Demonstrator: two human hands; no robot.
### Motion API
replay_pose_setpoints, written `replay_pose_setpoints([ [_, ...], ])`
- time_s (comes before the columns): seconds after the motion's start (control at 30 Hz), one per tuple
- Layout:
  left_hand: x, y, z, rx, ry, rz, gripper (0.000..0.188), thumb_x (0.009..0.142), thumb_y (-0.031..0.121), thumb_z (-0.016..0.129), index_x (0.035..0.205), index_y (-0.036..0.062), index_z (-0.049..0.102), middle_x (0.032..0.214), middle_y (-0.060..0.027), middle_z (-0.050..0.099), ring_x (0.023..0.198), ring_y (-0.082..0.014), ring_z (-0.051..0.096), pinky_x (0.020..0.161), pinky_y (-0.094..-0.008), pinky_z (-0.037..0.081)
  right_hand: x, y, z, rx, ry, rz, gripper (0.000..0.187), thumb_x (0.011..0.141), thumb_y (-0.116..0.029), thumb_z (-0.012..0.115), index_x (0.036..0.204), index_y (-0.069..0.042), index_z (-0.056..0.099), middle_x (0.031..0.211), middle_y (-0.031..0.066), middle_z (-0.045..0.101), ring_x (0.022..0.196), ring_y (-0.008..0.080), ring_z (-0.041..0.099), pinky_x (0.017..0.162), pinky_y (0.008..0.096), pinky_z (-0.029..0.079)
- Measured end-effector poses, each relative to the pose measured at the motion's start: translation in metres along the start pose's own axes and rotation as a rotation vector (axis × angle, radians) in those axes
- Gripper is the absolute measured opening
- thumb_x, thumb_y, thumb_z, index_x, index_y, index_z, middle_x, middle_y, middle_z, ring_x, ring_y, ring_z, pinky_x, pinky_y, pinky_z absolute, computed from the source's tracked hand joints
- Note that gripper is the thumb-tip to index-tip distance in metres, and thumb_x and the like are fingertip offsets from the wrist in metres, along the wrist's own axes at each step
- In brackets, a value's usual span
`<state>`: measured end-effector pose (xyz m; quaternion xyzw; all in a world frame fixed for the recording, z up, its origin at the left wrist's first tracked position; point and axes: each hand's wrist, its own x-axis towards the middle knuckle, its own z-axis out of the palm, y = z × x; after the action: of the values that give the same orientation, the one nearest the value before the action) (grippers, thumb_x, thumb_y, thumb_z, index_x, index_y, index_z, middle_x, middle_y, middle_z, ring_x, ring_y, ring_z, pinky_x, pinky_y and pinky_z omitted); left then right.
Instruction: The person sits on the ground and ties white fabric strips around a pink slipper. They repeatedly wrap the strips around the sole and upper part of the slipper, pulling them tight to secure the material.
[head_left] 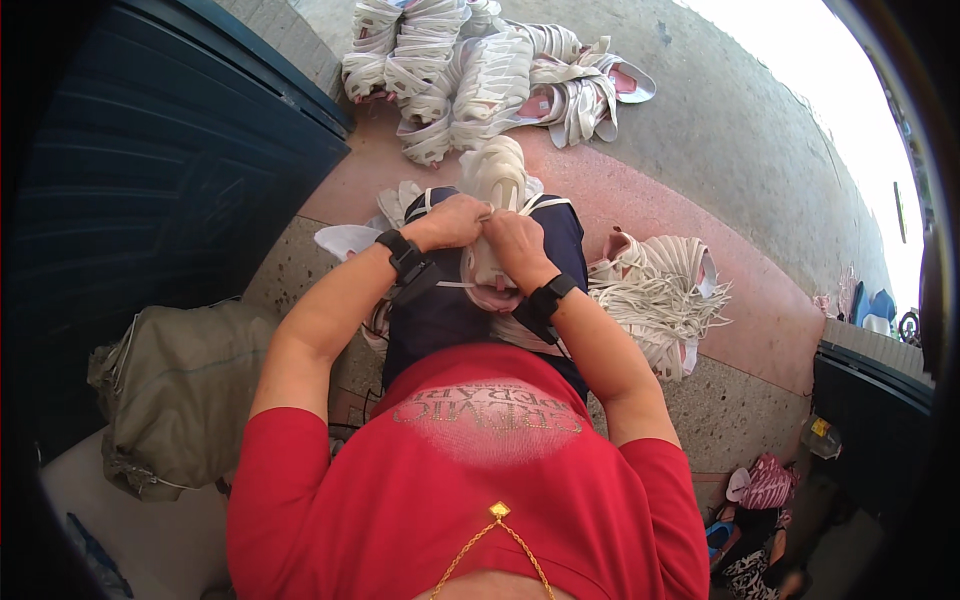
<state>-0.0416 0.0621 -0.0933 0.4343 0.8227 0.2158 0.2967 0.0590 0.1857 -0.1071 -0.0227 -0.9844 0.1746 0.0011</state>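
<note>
A white shoe upper [480,262] with a pink lining lies in my lap, between my dark-trousered thighs. My left hand [452,222] is closed over its lacing area, fingertips pinched on a white shoelace. Close beside it, my right hand [515,243] is also pinched at the lace, knuckles up. The exact grip of both is partly hidden by the fingers. Loose lace ends [550,203] stick out on either side of the upper. Just beyond my hands, more pale uppers [495,165] are nested together at my knees.
Stacks of white laced uppers [490,80] lie on the floor ahead. To my right sits another pile with a bundle of loose laces [660,300]. A grey-green sack [190,390] stands at left, near a dark blue metal door [160,150]. Shoes [765,485] lie at lower right.
</note>
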Motion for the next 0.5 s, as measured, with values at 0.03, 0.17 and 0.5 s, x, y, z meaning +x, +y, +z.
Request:
replay_pose_setpoints([
  [0.03, -0.001, 0.000, 0.000, -0.012, -0.001, 0.036, 0.026, 0.075, 0.012, 0.055, 0.097, 0.0017, 0.064, 0.090, -0.0225, 0.064, 0.086, -0.0388, 0.061, 0.075, -0.0413, 0.049, -0.002, 0.003, 0.008, -0.059, 0.041, -0.070, 0.017, 0.082, -0.019, 0.057, 0.079, -0.004, 0.063, 0.072, 0.0135, 0.066, 0.070, 0.0274, 0.067, 0.057, 0.0365, 0.053],
  [0.17, -0.014, 0.000, 0.004, -0.146, 0.145, -0.007, 0.028, 0.077, 0.015, 0.056, 0.100, 0.0021, 0.065, 0.090, -0.0211, 0.064, 0.084, -0.0371, 0.062, 0.073, -0.0397, 0.049, -0.003, -0.008, 0.003, -0.025, 0.055, 0.000, 0.013, 0.081, -0.017, 0.057, 0.080, -0.005, 0.060, 0.070, 0.0143, 0.064, 0.067, 0.0259, 0.067, 0.056, 0.0352, 0.053],
  [0.5, -0.051, 0.052, 0.007, 0.195, 0.561, 0.221, 0.019, 0.078, 0.018, 0.065, 0.097, 0.0137, 0.068, 0.102, -0.0012, 0.061, 0.096, -0.0253, 0.051, 0.083, -0.0381, 0.043, -0.047, 0.020, -0.041, 0.769, -0.012, 0.087, 0.026, 0.084, -0.018, 0.056, 0.066, 0.001, 0.054, 0.060, 0.0112, 0.058, 0.051, 0.0245, 0.055, 0.052, 0.0366, 0.043],
])
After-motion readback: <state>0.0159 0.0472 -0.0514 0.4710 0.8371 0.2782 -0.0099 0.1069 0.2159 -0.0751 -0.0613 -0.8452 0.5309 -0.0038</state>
